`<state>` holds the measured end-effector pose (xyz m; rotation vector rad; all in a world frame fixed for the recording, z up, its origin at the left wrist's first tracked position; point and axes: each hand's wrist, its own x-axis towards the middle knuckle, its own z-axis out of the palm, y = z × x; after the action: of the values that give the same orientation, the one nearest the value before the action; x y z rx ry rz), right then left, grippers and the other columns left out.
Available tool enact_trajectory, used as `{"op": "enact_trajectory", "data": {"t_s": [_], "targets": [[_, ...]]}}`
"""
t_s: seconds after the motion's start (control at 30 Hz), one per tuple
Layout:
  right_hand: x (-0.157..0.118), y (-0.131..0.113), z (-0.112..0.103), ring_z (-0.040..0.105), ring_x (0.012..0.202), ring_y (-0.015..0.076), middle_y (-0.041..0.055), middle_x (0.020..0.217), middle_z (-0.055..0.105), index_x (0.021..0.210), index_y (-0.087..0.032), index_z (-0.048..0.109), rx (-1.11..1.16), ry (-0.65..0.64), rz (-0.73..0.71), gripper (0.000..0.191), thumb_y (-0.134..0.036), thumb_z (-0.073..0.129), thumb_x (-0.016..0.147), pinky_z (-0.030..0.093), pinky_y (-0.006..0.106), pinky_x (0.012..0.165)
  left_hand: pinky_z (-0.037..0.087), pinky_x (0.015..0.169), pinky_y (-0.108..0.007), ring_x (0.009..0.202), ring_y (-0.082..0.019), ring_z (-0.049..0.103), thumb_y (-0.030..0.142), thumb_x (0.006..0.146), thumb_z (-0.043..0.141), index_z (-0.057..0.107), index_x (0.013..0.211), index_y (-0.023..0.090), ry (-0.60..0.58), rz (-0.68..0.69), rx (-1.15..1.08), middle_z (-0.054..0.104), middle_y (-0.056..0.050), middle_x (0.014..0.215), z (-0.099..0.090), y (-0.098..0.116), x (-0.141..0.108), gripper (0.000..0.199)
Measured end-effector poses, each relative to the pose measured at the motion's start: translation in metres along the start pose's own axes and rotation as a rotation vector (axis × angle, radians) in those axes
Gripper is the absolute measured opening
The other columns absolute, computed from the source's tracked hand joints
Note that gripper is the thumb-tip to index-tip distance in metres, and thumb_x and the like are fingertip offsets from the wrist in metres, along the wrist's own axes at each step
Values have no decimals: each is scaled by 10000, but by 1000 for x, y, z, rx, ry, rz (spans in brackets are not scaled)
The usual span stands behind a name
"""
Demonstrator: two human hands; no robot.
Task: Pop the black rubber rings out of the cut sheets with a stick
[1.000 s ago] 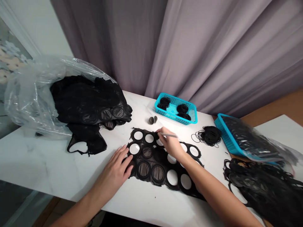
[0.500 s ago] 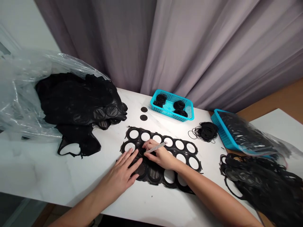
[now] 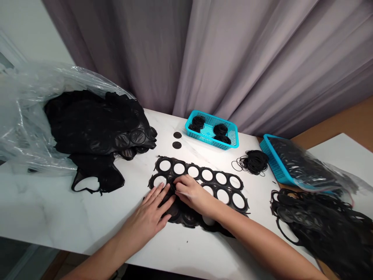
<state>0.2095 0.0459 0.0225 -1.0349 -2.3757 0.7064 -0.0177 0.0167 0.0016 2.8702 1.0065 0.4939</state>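
Head view: pressing down on a punched black sheet point(image 3: 214, 177)

Far left, a clear plastic bag point(image 3: 20, 116) spills a heap of black mesh sheets point(image 3: 93, 124) onto the white worktop point(image 3: 58, 210); the slippery pile could slide further if knocked. Just right of it lie two small black discs point(image 3: 176, 140), loose enough for a stray sleeve to scatter them. The left hand point(image 3: 151, 210) lies flat with fingers spread, pressing on the punched black sheet, which sits mid-worktop with its upper holes showing white. Touching that hand, the right hand point(image 3: 192, 194) curls narrow, its fingertips point(image 3: 178, 186) over a hole; whether they pinch anything is hidden. The thin webs between holes could tear if pulled while the flat hand pins them. Beyond, a teal basket point(image 3: 188, 125) holds rolled black rings point(image 3: 220, 129). Further right sit a tangle of black rings point(image 3: 253, 162), a second teal basket point(image 3: 269, 151) under a clear bag point(image 3: 338, 179), and a heap of black scrap point(image 3: 320, 221). Fine rings like these could snag on the sheet's ragged edge if it is dragged that way.
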Motion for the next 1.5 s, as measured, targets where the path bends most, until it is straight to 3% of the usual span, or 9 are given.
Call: {"op": "enact_trajectory", "data": {"t_s": [0.1,0.27,0.4,0.53,0.67,0.97,1.27,1.37,1.5], "targets": [[4,11,2,531,948,237,102,1027,599,940,-213,532,-82,127,77,150,-115,420,955,480,386,835,399,1105,-509,1436,-326,326,288,985,487,474,1434,237,18,4,0,348,-101,1569,1,-2,-1,452],[1,41,-28,570,855,226,76,932,609,920,-220,509,-88,453,307,139,-167,391,969,473,370,766,419,1085,-522,1436,-339,322,275,989,480,469,1445,255,26,2,0,398,-86,1544,-1,-2,-2,456],[-23,31,-40,591,845,204,63,931,624,989,-222,544,-5,290,256,129,-185,422,976,480,335,748,437,1076,-524,1423,-350,345,286,991,485,585,1330,205,79,-56,-40,431,-109,1515,-4,5,12,363],[-41,15,-34,587,900,194,63,993,620,1019,-220,557,115,109,208,140,-149,449,965,488,334,790,429,1100,-481,1415,-305,372,235,984,497,516,1396,207,37,27,-106,400,-122,1531,1,13,33,413],[-44,15,-33,566,975,196,74,1094,582,910,-214,549,208,77,197,89,-159,495,955,487,353,859,420,1090,-526,1434,-335,329,268,964,549,451,1450,260,-39,121,-92,333,-118,1572,11,10,36,496],[-41,18,-34,540,963,171,58,1101,515,819,-203,507,277,38,218,135,-161,529,944,489,308,846,368,1115,-549,1461,-365,247,276,952,564,438,1463,294,-68,133,-75,224,-83,1620,15,5,31,527],[-40,1,-22,515,1005,215,111,1119,551,881,-192,522,5,37,143,112,-105,486,941,488,349,869,354,1126,-543,1467,-365,230,294,966,550,402,1486,296,-96,136,-49,162,-75,1637,15,5,30,541],[-39,11,-19,529,947,227,116,1054,600,923,-190,529,-105,146,188,139,-87,436,938,482,371,842,363,1119,-546,1464,-360,240,287,966,548,400,1486,298,-92,143,-44,161,-76,1637,14,4,31,540],[-44,39,-43,544,745,183,58,899,626,900,-201,508,-51,503,475,119,-183,411,966,464,316,709,395,1092,-556,1458,-364,257,281,980,527,387,1493,307,-79,162,-27,193,-87,1627,9,3,34,533]]}}
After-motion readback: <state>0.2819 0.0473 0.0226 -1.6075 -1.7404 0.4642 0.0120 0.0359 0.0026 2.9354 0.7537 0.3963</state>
